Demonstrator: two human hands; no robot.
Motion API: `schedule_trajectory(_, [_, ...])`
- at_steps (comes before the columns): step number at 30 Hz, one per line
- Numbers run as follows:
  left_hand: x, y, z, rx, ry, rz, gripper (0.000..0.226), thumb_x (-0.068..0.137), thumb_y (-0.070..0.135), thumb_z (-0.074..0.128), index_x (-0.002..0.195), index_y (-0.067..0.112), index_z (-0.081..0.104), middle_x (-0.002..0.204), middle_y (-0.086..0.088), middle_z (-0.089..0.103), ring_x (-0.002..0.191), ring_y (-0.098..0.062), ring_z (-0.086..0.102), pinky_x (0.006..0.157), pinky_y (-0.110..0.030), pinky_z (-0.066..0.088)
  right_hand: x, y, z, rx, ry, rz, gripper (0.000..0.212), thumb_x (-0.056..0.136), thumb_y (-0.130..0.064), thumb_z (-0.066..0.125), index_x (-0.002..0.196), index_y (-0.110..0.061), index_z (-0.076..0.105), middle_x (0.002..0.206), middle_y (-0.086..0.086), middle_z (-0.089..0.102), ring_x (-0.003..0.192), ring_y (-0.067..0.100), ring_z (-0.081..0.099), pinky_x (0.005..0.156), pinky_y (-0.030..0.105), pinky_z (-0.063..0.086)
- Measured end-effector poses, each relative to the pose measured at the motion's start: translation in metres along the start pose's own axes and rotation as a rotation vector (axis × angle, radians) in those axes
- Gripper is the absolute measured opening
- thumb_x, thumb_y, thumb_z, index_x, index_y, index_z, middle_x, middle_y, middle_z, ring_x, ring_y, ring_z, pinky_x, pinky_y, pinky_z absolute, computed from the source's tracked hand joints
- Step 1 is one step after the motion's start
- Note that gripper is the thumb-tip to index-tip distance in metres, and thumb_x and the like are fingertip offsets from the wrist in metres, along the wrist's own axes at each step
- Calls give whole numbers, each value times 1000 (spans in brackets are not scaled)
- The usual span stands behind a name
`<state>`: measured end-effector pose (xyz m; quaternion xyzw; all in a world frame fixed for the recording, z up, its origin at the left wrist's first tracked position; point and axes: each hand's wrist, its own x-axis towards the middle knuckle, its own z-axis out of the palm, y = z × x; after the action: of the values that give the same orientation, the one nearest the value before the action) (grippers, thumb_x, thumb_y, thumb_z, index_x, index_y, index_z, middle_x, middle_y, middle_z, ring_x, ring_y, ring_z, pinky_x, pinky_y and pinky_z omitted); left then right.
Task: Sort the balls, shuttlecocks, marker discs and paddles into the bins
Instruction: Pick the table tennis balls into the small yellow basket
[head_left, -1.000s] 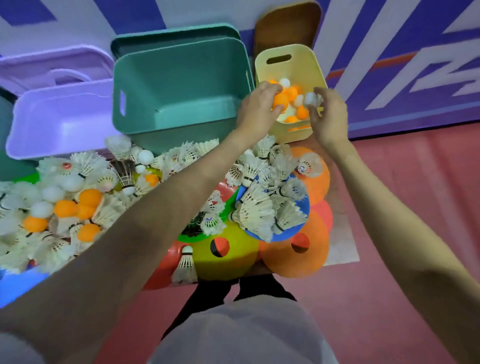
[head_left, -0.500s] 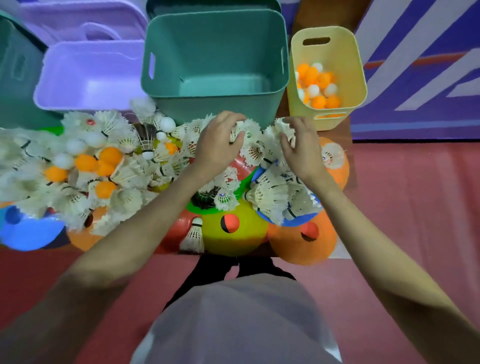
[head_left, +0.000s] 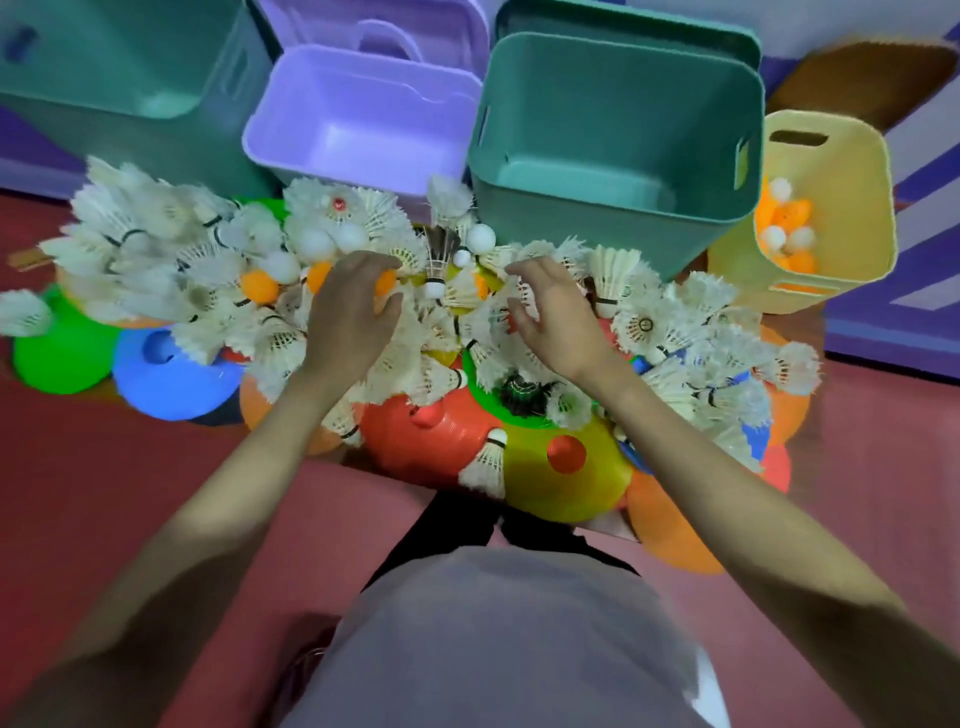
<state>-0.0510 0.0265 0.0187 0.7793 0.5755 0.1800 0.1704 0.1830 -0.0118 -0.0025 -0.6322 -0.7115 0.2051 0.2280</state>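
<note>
Orange and white balls (head_left: 785, 228) now lie in our small yellow plastic bin (head_left: 831, 218) at two o'clock; our left hand (head_left: 353, 312) and right hand (head_left: 550, 317), fingers spread and holding nothing, have returned over the white feathered shuttlecocks (head_left: 436, 332) for more.

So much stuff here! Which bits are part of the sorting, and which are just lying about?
Part of the job:
shuttlecocks
orange balls
white balls
marker discs
yellow bin
green bin
purple bin
left hand
right hand

Just lying about:
brown lid
red floor
</note>
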Motion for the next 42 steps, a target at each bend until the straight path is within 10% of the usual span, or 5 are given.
schedule_trajectory(23, [49,-90,-18,-66,106,-124,46,89,28,68,128,7,56,126,-14,56,115,-30,52,89,-37,43,87,-91,81,-258,-167,-170,51,85,-12,64,134,-9,51,132,9,55,119,32,46,100,38,33])
schedule_trajectory(42, [40,7,10,-254,122,159,32,86,24,68,114,9,63,113,-6,62,103,-21,58,86,-27,44,6,10,-9,-44,230,0,36,89,-18,61,122,-3,57,117,15,61,105,33,56,90,37,41])
